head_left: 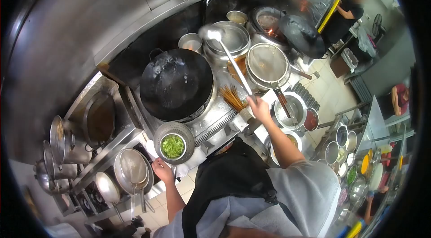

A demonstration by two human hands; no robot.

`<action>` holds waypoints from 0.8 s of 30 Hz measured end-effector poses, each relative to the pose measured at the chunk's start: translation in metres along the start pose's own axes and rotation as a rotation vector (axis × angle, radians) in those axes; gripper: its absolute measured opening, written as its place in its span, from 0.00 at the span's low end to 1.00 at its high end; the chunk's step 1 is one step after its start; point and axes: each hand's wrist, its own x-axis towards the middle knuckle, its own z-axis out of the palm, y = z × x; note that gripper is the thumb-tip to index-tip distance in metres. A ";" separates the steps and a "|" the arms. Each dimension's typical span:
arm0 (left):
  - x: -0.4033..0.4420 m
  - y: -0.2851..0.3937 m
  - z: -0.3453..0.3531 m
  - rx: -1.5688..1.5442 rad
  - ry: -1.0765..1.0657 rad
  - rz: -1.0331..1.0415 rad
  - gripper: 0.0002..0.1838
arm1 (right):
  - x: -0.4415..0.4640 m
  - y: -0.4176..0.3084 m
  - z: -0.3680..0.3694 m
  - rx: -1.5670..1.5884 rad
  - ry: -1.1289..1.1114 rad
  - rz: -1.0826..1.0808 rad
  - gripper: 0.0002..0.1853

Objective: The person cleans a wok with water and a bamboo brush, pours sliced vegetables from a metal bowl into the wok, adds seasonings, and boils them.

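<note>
Likely a ladling step

Right hand (259, 109) closed round ladle (234, 65), its far end by steel pot (234, 35) near counter's (221, 78) back edge. Left hand (162, 170) beside chopped greens (172, 147) at front edge; can't tell its grip. Next move probably calls for a controlled swing to wok (176, 87).

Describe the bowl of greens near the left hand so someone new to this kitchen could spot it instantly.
Find the big black wok left of centre. Just below it in the picture, near the left hand, is a small round bowl ringed by a grey perforated surface. Its bright chopped greens set it apart from the dark wok.
</note>
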 end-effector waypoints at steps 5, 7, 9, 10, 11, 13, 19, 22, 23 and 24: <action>0.002 0.011 -0.004 -0.039 0.028 0.039 0.15 | 0.150 -0.086 -0.013 -0.258 0.218 -0.122 0.21; 0.001 0.015 -0.007 -0.052 0.048 0.046 0.15 | 0.191 -0.107 -0.031 -0.421 0.207 -0.083 0.20; 0.000 0.012 -0.009 -0.068 0.073 0.044 0.15 | 0.214 -0.096 -0.041 -0.394 0.201 -0.072 0.21; -0.004 0.005 -0.011 -0.067 0.088 0.042 0.14 | 0.215 -0.091 -0.046 -0.445 0.202 -0.063 0.21; -0.007 -0.001 -0.012 -0.066 0.107 0.037 0.14 | 0.217 -0.093 -0.048 -0.494 0.202 -0.057 0.21; -0.017 -0.020 -0.010 -0.042 0.157 0.030 0.13 | 0.183 -0.102 -0.054 -0.492 0.184 0.014 0.24; -0.041 -0.041 -0.004 -0.081 0.171 -0.066 0.12 | 0.191 -0.111 -0.045 -0.508 0.167 -0.014 0.22; -0.029 -0.025 -0.007 -0.060 0.182 -0.034 0.12 | 0.183 -0.110 -0.056 -0.522 0.178 -0.002 0.22; -0.025 -0.019 -0.009 -0.058 0.186 -0.068 0.12 | 0.162 -0.109 -0.058 -0.463 0.180 0.010 0.22; -0.023 -0.017 -0.009 -0.089 0.192 -0.085 0.13 | 0.142 -0.105 -0.058 -0.408 0.182 0.020 0.23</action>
